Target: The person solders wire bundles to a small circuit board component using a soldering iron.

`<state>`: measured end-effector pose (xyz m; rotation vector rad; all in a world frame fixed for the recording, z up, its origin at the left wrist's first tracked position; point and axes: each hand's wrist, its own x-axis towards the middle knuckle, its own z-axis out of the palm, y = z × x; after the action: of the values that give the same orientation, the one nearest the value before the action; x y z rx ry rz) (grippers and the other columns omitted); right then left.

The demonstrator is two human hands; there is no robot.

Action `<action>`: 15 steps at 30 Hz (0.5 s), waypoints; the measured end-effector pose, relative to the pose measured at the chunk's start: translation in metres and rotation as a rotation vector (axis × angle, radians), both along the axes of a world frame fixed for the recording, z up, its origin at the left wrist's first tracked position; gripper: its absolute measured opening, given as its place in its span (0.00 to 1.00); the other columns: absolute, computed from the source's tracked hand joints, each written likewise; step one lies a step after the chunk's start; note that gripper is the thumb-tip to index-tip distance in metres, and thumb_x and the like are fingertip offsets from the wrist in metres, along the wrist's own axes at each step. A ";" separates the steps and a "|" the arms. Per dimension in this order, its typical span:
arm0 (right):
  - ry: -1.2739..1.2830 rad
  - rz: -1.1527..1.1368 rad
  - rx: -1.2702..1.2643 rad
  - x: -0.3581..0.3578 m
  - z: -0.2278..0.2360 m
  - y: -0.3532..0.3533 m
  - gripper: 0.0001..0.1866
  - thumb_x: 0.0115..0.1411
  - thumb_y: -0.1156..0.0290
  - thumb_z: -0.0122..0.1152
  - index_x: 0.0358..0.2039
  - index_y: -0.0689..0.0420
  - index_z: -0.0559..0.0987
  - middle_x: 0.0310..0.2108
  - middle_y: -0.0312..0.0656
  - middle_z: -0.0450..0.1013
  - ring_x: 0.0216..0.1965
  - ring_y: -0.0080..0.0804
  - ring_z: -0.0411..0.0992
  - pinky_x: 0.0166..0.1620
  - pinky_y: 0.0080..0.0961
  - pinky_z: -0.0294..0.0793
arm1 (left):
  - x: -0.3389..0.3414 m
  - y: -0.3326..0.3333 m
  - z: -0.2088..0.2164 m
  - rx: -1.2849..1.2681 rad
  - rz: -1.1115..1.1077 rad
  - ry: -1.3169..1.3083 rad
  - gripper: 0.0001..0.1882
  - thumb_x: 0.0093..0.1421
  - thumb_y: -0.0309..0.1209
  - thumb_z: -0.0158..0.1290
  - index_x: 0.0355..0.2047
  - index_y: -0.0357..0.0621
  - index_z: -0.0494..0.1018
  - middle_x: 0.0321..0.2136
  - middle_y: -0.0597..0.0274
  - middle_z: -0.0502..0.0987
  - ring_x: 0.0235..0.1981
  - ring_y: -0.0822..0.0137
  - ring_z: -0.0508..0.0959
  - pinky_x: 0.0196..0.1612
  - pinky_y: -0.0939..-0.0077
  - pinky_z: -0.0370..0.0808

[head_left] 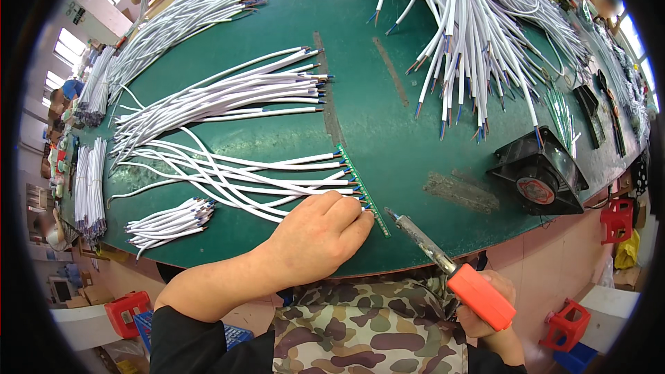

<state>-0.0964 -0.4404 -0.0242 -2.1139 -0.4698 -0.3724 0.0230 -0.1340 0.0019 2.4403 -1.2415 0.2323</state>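
Observation:
My left hand is closed over the near end of a narrow green circuit board strip, its fingers pinching a white cable whose wire end they hide. Several other white cables lie with their bared coloured ends along the strip's left edge. In my right hand is a soldering iron with a red handle. Its tip points up and left, just right of the strip's near end and apart from it.
Loose white cables lie beyond the strip, and a short bundle sits at near left. A large cable pile covers the far right. At right stand a black fan and cutters. Other people work farther off.

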 end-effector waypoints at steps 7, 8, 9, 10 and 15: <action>-0.060 0.006 -0.018 0.000 -0.001 0.000 0.05 0.51 0.72 0.60 0.28 0.58 0.78 0.24 0.40 0.74 0.21 0.39 0.72 0.25 0.31 0.71 | 0.000 0.001 0.003 0.003 -0.007 -0.019 0.17 0.49 0.26 0.57 0.42 0.35 0.78 0.33 0.59 0.73 0.31 0.60 0.74 0.35 0.67 0.73; -0.063 -0.007 -0.007 -0.003 -0.003 -0.001 0.04 0.48 0.74 0.59 0.27 0.57 0.78 0.24 0.40 0.74 0.21 0.38 0.73 0.26 0.31 0.71 | -0.001 0.001 0.002 0.010 0.002 -0.028 0.17 0.49 0.26 0.57 0.42 0.35 0.78 0.33 0.59 0.73 0.31 0.60 0.74 0.35 0.67 0.73; -0.073 0.005 0.003 -0.004 -0.004 -0.001 0.04 0.48 0.74 0.59 0.27 0.57 0.78 0.24 0.40 0.74 0.21 0.38 0.73 0.26 0.31 0.71 | -0.002 0.001 0.000 -0.003 -0.002 -0.029 0.17 0.49 0.26 0.57 0.42 0.35 0.78 0.33 0.59 0.73 0.31 0.61 0.74 0.35 0.67 0.73; -0.026 -0.020 0.025 -0.006 -0.002 0.000 0.04 0.46 0.75 0.59 0.26 0.57 0.78 0.24 0.40 0.74 0.21 0.37 0.73 0.26 0.31 0.71 | -0.003 0.001 -0.002 -0.015 -0.006 -0.030 0.18 0.49 0.26 0.57 0.42 0.35 0.78 0.33 0.59 0.73 0.31 0.61 0.74 0.35 0.67 0.73; 0.093 0.001 0.012 -0.011 0.001 -0.007 0.05 0.45 0.78 0.57 0.25 0.58 0.78 0.23 0.40 0.74 0.22 0.37 0.74 0.27 0.30 0.73 | -0.004 0.003 -0.001 -0.009 -0.009 -0.037 0.17 0.50 0.25 0.58 0.42 0.35 0.78 0.33 0.59 0.73 0.32 0.60 0.75 0.36 0.68 0.73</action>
<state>-0.1071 -0.4473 -0.0235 -2.1091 -0.4140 -0.2741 0.0192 -0.1306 0.0006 2.4326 -1.2640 0.2812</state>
